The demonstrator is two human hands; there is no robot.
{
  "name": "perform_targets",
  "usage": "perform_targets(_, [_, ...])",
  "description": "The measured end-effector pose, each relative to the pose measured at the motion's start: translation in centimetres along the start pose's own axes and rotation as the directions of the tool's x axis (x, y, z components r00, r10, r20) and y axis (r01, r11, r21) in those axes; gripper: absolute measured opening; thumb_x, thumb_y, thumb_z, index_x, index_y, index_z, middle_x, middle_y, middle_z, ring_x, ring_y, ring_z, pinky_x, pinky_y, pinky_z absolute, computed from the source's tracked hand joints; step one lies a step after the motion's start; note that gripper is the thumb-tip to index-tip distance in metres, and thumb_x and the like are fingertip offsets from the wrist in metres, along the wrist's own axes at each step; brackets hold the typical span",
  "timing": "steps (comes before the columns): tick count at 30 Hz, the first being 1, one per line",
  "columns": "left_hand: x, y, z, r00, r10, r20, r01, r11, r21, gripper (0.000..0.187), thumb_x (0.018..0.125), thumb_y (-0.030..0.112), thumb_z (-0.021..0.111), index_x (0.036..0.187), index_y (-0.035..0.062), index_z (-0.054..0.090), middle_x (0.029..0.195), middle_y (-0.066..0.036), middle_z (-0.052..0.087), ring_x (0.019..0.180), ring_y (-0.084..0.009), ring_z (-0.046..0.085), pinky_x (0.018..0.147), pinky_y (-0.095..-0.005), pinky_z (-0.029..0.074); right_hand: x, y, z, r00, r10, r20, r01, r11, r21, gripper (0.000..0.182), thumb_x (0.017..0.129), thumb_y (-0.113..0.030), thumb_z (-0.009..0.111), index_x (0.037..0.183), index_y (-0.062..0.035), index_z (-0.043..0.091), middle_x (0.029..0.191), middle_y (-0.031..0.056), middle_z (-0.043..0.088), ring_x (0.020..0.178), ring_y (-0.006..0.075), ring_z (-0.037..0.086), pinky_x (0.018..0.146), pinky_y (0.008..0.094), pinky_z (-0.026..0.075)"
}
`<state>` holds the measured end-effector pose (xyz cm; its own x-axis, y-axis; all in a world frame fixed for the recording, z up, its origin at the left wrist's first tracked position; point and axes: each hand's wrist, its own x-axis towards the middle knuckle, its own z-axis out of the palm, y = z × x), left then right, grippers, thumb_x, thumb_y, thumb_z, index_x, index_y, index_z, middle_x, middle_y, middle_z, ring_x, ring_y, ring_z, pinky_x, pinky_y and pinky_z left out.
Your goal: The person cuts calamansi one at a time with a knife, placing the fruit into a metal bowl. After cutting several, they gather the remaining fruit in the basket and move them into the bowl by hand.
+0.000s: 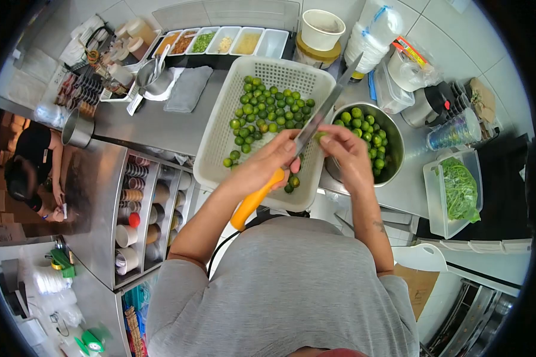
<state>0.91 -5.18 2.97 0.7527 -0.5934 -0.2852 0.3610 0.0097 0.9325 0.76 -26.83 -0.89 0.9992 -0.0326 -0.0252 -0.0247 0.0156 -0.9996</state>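
Our right fingers (333, 135) pinch a small green lime (320, 136), pressed together around it so it sits steady against the blade, while our left hand (278, 156) is wrapped shut around the orange handle of a long knife (304, 135), its steel slanting up and away toward the tubs at the back. We hold the fruit in the air, just over the gap between the white perforated basket (220, 128) and the steel bowl (393, 134), probably so that pieces can drop either way. The basket holds a heap of limes toward its far side, with a few loose ones near its front rim; the bowl just beside it carries larger whole limes. Behind these stand a row of garnish trays (277, 41), a white cup, and stacked lidded tubs, close enough to crowd the knife tip. To our right a clear box of green leaves (458, 190) sits at the counter's edge. Open steel counter (155, 125) lies left of the basket, the freest room for moving.
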Motion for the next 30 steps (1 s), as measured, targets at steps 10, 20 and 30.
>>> perform_targets(10, [-0.2, -2.7, -0.8, 0.897, 0.383, -0.223, -0.205, 0.805, 0.557, 0.054, 0.100, 0.034, 0.041, 0.141, -0.0012, 0.034, 0.135, -0.025, 0.046, 0.120, -0.0338, 0.050, 0.101, -0.0368, 0.037, 1.1, 2.1, 4.2, 0.853, -0.068, 0.517, 0.475, 0.509, -0.718, 0.029, 0.072, 0.002, 0.062, 0.101, -0.0037, 0.066, 0.108, 0.0140, 0.060, 0.102, 0.0344, 0.056, 0.087, 0.0405, 0.048])
perform_targets(20, [-1.9, -2.7, -2.2, 0.867, 0.298, -0.400, -0.191, 0.939, 0.285, 0.056, 0.101, 0.041, 0.038, 0.143, 0.0032, 0.033, 0.087, -0.002, 0.047, 0.058, -0.0069, 0.044, 0.052, -0.0216, 0.038, 9.9, 8.3, 9.1, 0.873, -0.114, 0.474, 0.487, 0.176, -0.856, 0.017, 0.074, -0.004, 0.060, 0.088, -0.0048, 0.069, 0.098, 0.0137, 0.062, 0.097, 0.0332, 0.060, 0.079, 0.0406, 0.053])
perform_targets(30, [-2.3, -4.3, -2.9, 0.904, 0.258, -0.339, -0.158, 0.942, 0.296, 0.056, 0.101, 0.038, 0.040, 0.141, 0.0006, 0.034, 0.085, -0.003, 0.049, 0.056, -0.0065, 0.044, 0.050, -0.0214, 0.037, 5.3, 5.0, 6.8, 0.870, 0.073, 0.488, 0.244, 0.796, -0.554, 0.017, 0.084, -0.007, 0.059, 0.096, 0.0007, 0.069, 0.098, 0.0198, 0.067, 0.079, 0.0289, 0.066, 0.074, 0.0344, 0.053])
